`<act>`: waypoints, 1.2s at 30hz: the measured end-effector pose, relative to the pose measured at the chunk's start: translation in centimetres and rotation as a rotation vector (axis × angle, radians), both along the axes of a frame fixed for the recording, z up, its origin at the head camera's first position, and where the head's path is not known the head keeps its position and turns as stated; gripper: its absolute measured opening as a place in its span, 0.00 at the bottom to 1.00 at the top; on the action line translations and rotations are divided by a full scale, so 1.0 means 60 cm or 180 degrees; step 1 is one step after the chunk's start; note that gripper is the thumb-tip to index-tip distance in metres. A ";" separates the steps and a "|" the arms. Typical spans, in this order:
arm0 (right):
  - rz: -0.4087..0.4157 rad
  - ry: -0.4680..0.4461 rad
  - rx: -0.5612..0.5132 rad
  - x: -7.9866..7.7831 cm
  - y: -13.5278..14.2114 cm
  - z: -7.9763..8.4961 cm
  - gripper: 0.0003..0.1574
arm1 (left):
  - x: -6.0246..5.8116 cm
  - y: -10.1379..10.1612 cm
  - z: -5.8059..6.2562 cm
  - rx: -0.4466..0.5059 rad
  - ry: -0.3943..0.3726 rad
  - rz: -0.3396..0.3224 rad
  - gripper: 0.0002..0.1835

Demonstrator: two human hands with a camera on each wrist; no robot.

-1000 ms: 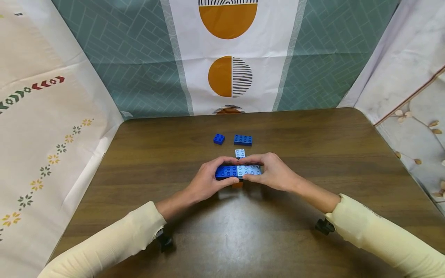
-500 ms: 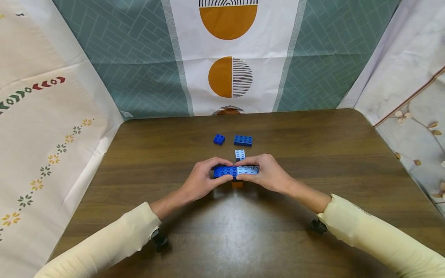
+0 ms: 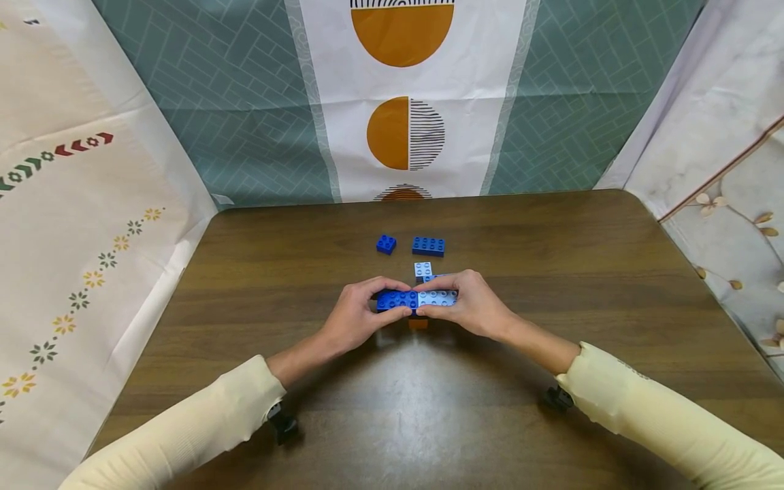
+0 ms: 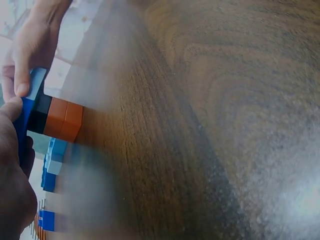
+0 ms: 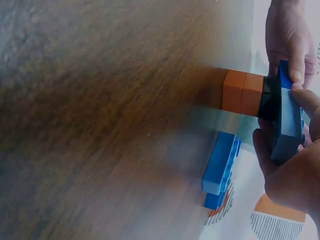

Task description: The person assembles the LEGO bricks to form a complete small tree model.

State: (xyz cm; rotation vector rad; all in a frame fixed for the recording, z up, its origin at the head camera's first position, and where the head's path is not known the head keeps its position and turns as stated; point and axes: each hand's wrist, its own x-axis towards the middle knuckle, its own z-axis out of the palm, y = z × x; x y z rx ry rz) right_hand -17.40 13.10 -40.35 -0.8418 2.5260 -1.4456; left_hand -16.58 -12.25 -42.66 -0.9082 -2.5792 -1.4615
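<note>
My left hand pinches a dark blue brick between thumb and index finger. A light blue brick lies end to end with it, pinched the same way by my right hand. The fingertips of both hands meet near the seam. Both bricks sit across the top of a small tower, sticking out on either side. Under them the tower has a black part and, at the bottom, orange bricks standing on the table.
Just behind the tower are a light blue square brick and a blue brick partly hidden by my right hand. Farther back lie a small dark blue brick and a longer blue brick. Patterned cloths hang around the wooden table.
Both hands have shifted slightly left, the right one more, and the left fingertips have drawn back from the light blue brick. In the last half second the hands have hardly moved.
</note>
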 end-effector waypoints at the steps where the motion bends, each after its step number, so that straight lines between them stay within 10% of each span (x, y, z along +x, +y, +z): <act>1: -0.0002 0.0007 0.0000 -0.001 0.000 -0.001 0.20 | 0.000 0.000 0.000 0.0010 -0.0004 0.0002 0.16; 27: -0.0077 0.0010 0.0006 0.008 0.014 -0.004 0.23 | 0.003 0.014 -0.006 0.0042 -0.0080 0.0018 0.16; 36: -0.0128 -0.0041 0.0082 0.007 0.013 -0.002 0.22 | -0.024 0.007 0.006 0.0265 -0.0281 0.0031 0.15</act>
